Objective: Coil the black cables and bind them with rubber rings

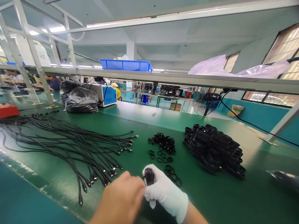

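Nearest the camera, the bare left hand [121,196] is being held curled beside a coil [149,176]; owing to blur, whether anything is being pinched by it cannot be told. By the gloved right hand [167,193] that coil is being gripped above the near part of the green bench [210,199].

Winding is judged to be well under way. Across the bench's left, a wide spread of cables [77,136] is being left loose and unwound, many plugs [80,200] being pointed toward the hands. At the right, a pile [213,149] of wound coils is being kept well apart from them. Only one coil is being handled, and whether it is being bound cannot be seen. Between cables and pile, small black rings [164,143] are being kept unused, some heaped, others scattered close to the right hand.

Overhead, the bench is being spanned by a shelf [168,77], on which purple plastic [207,66] and a blue tray [127,65] are being stored. Behind the cables, a bag [81,99] and a machine [109,95] are being kept, and a red box [8,110] is being cut off at far left. As for hindrances, the coil is being partly covered by the right hand, beside which the nearest rings are being crowded.
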Action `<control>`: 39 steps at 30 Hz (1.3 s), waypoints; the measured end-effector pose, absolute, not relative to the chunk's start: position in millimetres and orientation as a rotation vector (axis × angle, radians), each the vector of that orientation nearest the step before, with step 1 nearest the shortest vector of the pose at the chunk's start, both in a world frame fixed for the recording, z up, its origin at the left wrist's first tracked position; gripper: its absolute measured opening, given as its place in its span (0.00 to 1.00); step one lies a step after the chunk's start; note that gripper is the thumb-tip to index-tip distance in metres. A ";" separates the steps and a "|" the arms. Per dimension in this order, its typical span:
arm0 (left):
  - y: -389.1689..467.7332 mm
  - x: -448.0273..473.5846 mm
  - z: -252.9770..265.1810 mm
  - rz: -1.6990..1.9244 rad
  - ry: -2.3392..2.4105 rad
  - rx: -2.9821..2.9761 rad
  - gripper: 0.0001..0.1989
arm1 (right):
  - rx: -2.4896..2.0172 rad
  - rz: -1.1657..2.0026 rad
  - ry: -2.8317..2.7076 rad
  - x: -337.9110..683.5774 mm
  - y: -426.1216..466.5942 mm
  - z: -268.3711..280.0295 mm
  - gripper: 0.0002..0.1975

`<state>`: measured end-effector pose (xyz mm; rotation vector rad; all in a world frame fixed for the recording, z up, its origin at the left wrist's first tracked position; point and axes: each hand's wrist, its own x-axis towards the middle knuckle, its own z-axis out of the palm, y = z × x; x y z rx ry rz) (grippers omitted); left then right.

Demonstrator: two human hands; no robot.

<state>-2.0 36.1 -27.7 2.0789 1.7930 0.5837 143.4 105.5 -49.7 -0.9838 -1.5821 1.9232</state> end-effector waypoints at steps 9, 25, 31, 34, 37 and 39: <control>46.6 -10.5 -32.8 0.422 1.529 1.722 0.16 | -0.396 2.275 -1.509 154.1 100.9 -48.4 0.30; 65.7 13.1 -44.8 1.270 1.141 1.069 0.11 | -0.207 2.323 -1.254 149.7 109.7 -71.9 0.31; 54.8 -2.3 -22.1 1.293 1.571 1.488 0.13 | -0.238 2.445 -1.238 153.0 112.0 -67.2 0.41; 58.5 -12.5 -6.1 1.005 1.433 1.715 0.21 | -0.250 2.546 -1.225 152.9 108.8 -65.9 0.41; 69.5 -20.9 0.6 0.814 1.254 1.685 0.18 | -0.293 2.576 -1.163 150.9 104.5 -66.3 0.35; 75.4 -25.8 0.9 0.796 1.214 1.658 0.17 | -0.323 2.530 -1.103 149.1 102.9 -66.5 0.31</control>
